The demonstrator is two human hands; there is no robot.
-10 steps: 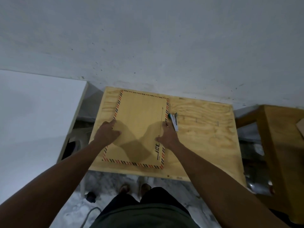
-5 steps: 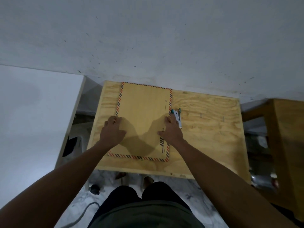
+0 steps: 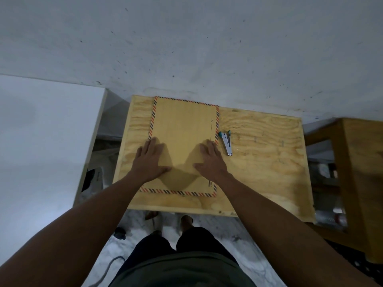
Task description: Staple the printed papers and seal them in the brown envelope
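Observation:
A brown envelope with a red-and-dark striped border lies flat on the plywood table, its long side running away from me. My left hand rests flat on its left edge, fingers spread. My right hand lies flat on its right side, fingers apart. Neither hand grips anything. A small stapler with teal ends lies on the table just right of the envelope, beside my right fingertips. No printed papers are in sight.
A white surface stands to the left of the table, with a gap between them. A wooden frame stands to the right. The grey wall runs behind the table. My legs and feet are below the table's near edge.
Both hands have flattened and spread on the envelope. The right hand has slid off the stapler's side, leaving the stapler fully uncovered. The camera has shifted slightly.

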